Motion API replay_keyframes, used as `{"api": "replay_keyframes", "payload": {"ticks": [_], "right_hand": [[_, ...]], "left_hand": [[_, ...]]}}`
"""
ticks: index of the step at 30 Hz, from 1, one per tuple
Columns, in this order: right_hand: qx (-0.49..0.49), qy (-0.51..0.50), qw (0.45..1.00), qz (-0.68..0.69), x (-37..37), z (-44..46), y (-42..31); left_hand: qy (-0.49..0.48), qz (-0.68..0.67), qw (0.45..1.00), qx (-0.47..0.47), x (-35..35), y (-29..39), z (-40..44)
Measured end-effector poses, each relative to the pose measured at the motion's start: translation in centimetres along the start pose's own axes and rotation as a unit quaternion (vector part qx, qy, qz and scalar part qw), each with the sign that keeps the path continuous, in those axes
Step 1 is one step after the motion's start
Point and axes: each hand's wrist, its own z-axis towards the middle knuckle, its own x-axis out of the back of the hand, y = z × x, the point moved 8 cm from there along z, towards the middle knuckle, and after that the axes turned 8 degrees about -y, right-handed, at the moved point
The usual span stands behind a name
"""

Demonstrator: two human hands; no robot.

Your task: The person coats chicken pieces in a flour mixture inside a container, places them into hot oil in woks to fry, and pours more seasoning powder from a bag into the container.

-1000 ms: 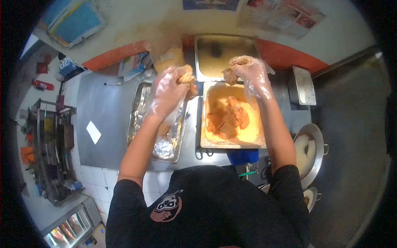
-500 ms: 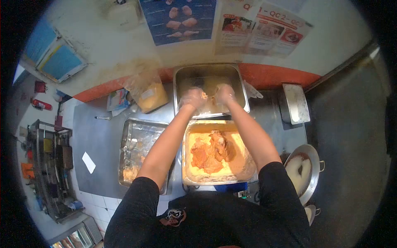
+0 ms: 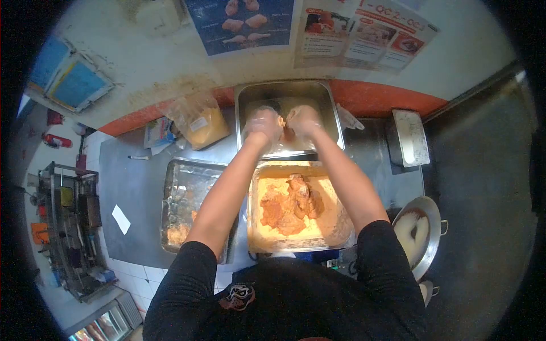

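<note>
From here I can't tell whether the fingers [image 3: 280, 121] are over or in the rear pan [image 3: 284, 90]. Before them, nearer the body [image 3: 318, 301], the desk [image 3: 133, 193] carries a flour pan [image 3: 296, 250] with chicken pieces [image 3: 293, 207] in it. Left of the fingers are a plastic bag [image 3: 207, 129], a marker [image 3: 139, 157] farther out, and, nearer the body, a tray [image 3: 190, 177]. Right of them stands a metal pan [image 3: 414, 142], with a wok [image 3: 435, 238] nearer the body.

Ok so 1 crumbly pale-orange piece [image 3: 281, 121] pokes past the fingers of the left hand [image 3: 263, 121], 1 tan piece [image 3: 292, 116] in the right hand's [image 3: 306, 119] fingers, shape probably lumpy but blurry. Deep steel pan [image 3: 282, 87] sits under those fingers.
</note>
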Motion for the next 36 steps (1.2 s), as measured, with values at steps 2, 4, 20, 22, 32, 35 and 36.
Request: {"api": "replay_keyframes", "payload": {"ticks": [2, 4, 20, 22, 32, 35, 36], "right_hand": [[-0.011, -0.026, 0.99, 0.136, 2.8, -1.7, -0.9], [-0.01, -0.001, 0.985, 0.174, 4.3, -2.1, -0.4], [0.064, -0.019, 0.854, 0.515, 11.4, -21.9, -4.8], [0.027, -0.022, 0.88, 0.474, 10.4, -23.7, -2.7], [0.068, 0.106, 0.982, 0.143, 3.5, -26.0, -0.8], [0.066, 0.035, 0.972, 0.222, 0.2, -27.2, -7.8], [0.091, -0.01, 0.973, 0.212, -2.3, -27.2, -10.5]], "left_hand": [[0.052, -0.008, 0.998, -0.031, 2.2, 1.0, -1.1], [0.074, -0.028, 0.995, -0.055, 4.6, 2.5, -3.1], [0.114, -0.139, 0.98, -0.081, 4.9, 3.9, -18.6], [0.094, -0.089, 0.983, -0.132, 6.7, 5.9, -22.2], [0.147, -0.235, 0.934, -0.226, -0.1, 1.6, -24.1], [0.178, -0.204, 0.951, -0.148, 0.9, -5.5, -28.6], [0.2, -0.185, 0.954, -0.125, 1.1, -7.9, -30.1]]}}
